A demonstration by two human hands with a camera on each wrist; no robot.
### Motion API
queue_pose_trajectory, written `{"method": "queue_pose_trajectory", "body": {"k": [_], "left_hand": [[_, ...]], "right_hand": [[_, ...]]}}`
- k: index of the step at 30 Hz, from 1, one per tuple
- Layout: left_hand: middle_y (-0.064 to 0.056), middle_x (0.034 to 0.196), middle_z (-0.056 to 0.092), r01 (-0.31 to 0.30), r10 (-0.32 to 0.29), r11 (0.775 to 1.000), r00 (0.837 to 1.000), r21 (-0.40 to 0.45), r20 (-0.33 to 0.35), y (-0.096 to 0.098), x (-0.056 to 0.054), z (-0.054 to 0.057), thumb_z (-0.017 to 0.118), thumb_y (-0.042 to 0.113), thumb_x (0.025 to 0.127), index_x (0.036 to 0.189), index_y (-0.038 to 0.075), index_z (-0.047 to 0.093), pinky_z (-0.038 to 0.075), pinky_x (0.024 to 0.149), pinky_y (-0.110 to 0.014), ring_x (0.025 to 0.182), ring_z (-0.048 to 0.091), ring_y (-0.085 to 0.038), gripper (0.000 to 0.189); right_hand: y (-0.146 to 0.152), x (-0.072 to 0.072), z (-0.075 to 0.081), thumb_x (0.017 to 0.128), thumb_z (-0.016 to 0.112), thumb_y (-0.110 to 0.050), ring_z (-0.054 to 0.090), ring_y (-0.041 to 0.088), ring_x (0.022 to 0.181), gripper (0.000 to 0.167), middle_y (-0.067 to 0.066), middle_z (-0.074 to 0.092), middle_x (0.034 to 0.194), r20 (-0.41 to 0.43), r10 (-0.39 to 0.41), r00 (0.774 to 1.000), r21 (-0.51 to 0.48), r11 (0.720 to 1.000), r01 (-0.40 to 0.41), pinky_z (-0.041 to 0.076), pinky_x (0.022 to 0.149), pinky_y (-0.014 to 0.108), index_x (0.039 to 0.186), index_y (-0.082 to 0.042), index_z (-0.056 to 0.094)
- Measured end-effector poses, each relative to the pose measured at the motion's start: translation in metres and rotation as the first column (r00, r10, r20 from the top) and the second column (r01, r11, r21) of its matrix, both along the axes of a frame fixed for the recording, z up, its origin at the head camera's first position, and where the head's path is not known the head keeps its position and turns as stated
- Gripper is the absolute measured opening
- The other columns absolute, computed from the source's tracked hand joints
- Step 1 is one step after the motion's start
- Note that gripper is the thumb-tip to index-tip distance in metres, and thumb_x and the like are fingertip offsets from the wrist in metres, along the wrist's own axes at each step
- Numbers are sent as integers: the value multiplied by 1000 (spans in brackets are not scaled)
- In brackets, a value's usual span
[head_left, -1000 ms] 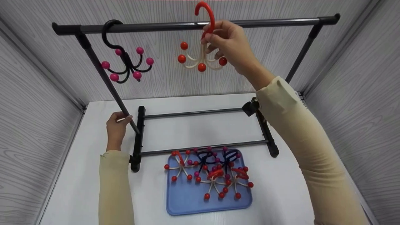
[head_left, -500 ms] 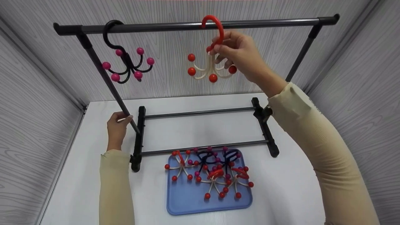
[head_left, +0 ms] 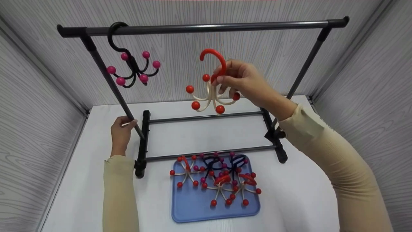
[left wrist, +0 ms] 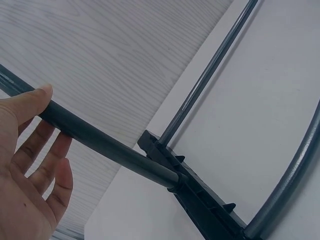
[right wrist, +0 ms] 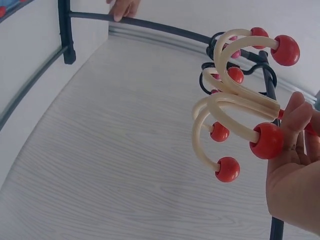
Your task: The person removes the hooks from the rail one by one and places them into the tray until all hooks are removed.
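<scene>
My right hand (head_left: pixel 246 80) pinches a multi-arm hook hanger (head_left: pixel 211 93) at the base of its red hook. The hanger has cream curved arms with red ball tips and hangs upright, below the level of the rack's top bar (head_left: pixel 206 28). In the right wrist view the cream arms (right wrist: pixel 235 100) point away from the fingers. My left hand (head_left: pixel 121 135) grips the rack's left post (head_left: pixel 111 82) near its foot; the left wrist view shows thumb and fingers around the dark post (left wrist: pixel 110 150). A black hanger (head_left: pixel 134 69) with pink balls hangs at the bar's left end.
A blue tray (head_left: pixel 190 207) lies in front of the rack, bearing several red-and-cream and black-and-pink hangers. The rack's base bars (head_left: pixel 206 118) run behind it on the white table (head_left: pixel 80 180). Grey wood-grain panels (head_left: pixel 38 80) enclose the back and sides.
My right hand first shifted right, then lowered the red-and-cream hanger from the bar's height to well below it. The left hand keeps its grip on the post.
</scene>
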State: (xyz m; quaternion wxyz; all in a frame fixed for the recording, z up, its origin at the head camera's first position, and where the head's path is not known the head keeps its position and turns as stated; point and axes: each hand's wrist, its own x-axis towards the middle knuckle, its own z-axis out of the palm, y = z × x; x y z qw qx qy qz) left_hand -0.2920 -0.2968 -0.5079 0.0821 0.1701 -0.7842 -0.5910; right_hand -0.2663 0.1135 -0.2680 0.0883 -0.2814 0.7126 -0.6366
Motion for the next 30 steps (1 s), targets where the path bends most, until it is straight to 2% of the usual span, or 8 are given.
{"method": "queue_pose_trajectory", "body": {"k": [6, 12, 16, 23, 26, 30], "left_hand": [[3, 109, 55, -8, 8, 1000, 1000, -11, -9, 2, 2, 1, 67, 24, 92, 121, 5, 55, 42, 98, -31, 100, 57, -9, 37], [6, 107, 55, -18, 18, 1000, 1000, -9, -11, 4, 3, 1, 67, 26, 92, 117, 8, 56, 44, 84, -25, 97, 57, -5, 33], [7, 106, 55, -20, 20, 1000, 1000, -22, -5, 5, 4, 2, 67, 27, 92, 117, 9, 56, 43, 78, -24, 95, 57, -2, 33], [9, 104, 56, -26, 27, 1000, 999, 4, -44, 5, 4, -1, 69, 25, 90, 112, 11, 58, 43, 82, -25, 92, 58, -1, 28], [10, 102, 55, -24, 26, 1000, 998, 17, -63, 5, 4, -3, 70, 24, 90, 109, 12, 58, 42, 80, -24, 90, 59, 0, 26], [9, 103, 55, -27, 27, 1000, 998, 6, -56, 6, 5, -2, 69, 24, 90, 111, 11, 58, 43, 81, -24, 91, 58, -1, 27]], "right_hand": [[-1, 13, -24, 94, 58, -4, 65, 17, 73, 15, 6, 69, 94, 28, 78, 997, 39, 996, -79, 49, 55, 21, 109, -4, 60], [-7, 29, -53, 94, 57, -6, 64, 15, 75, 17, 8, 68, 100, 60, 191, 980, 72, 978, -195, 48, 55, 22, 110, 0, 58], [-16, 44, -70, 95, 56, -6, 63, 14, 74, 17, 13, 67, 102, 125, 247, 961, 85, 962, -259, 48, 56, 21, 110, 2, 57], [-33, 75, -107, 96, 56, -7, 62, 11, 76, 17, 22, 65, 104, 192, 335, 922, 139, 921, -364, 49, 60, 21, 111, 2, 58], [-40, 85, -120, 97, 56, -7, 60, 11, 76, 17, 23, 65, 105, 222, 366, 904, 135, 907, -400, 48, 59, 21, 111, 2, 58], [-47, 96, -134, 97, 57, -7, 61, 8, 77, 18, 27, 65, 107, 271, 410, 871, 103, 887, -450, 48, 60, 19, 111, 4, 57]]}}
